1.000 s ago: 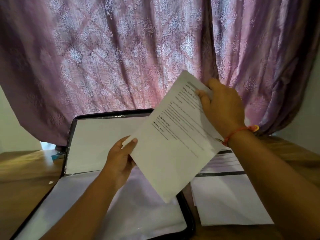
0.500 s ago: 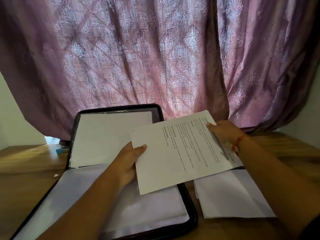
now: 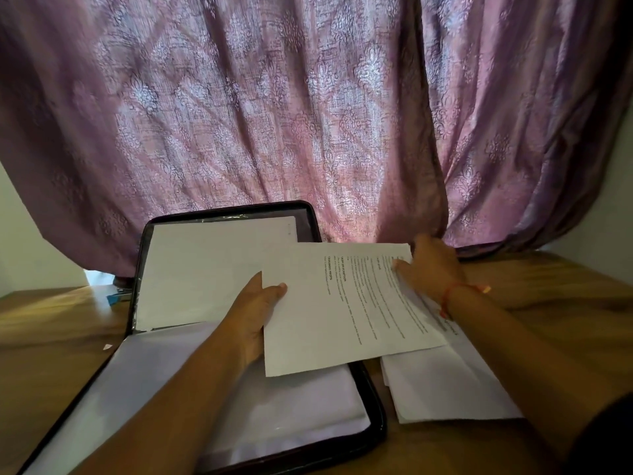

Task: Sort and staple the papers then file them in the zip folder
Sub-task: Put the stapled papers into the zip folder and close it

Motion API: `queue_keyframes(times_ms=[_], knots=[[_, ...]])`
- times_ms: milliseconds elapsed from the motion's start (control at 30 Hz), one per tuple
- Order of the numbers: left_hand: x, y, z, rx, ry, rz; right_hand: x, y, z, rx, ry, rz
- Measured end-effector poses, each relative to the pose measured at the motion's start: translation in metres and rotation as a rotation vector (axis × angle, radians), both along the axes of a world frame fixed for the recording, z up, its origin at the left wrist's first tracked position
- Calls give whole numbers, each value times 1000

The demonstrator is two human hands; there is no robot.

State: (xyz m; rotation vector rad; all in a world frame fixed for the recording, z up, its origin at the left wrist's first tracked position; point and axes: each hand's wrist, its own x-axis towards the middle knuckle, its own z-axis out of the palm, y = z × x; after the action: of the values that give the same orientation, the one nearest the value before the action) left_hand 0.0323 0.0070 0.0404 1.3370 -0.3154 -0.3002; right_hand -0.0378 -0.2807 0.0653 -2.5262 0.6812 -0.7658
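left hand (image 3: 255, 315) grip pinching, right hand (image 3: 432, 269) fingers curled, forearms extended

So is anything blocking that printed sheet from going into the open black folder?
Nothing visible does. The printed sheet, gripped by the left hand and right hand, already overlaps the zip folder, which lies open. Only white papers lie inside it.

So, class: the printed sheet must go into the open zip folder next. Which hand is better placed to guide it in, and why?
Left hand: it grips the printed sheet directly over the zip folder. The right hand holds the far edge, outside the folder.
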Motion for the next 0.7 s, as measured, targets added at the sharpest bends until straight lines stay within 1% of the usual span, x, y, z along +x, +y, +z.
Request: queue_keyframes(times_ms=[33, 100, 133, 233, 367, 467, 567, 633, 700], knots=[[-1, -1, 0, 6, -7, -13, 2, 7, -1, -89, -61, 35], [-2, 0, 2, 10, -12, -54, 4, 23, 1, -178, -172, 195], [-2, 0, 2, 8, -15, -73, 5, 29, 1, -216, -198, 279], [-3, 2, 3, -18, -20, -126, 4, 45, 1, -342, -182, 433], [-5, 1, 3, -21, -24, -152, 2, 53, 1, -438, -193, 421], [-3, 0, 2, -27, 20, -132, 1, 50, 0, -451, -260, 428], [-2, -1, 1, 22, 50, -103, -2, 49, 2, -457, -356, 404], [-1, -1, 0, 39, 58, -93, -3, 51, 4, -469, -348, 414], [0, -2, -1, 47, 62, -71, -4, 52, 3, -480, -279, 448]])
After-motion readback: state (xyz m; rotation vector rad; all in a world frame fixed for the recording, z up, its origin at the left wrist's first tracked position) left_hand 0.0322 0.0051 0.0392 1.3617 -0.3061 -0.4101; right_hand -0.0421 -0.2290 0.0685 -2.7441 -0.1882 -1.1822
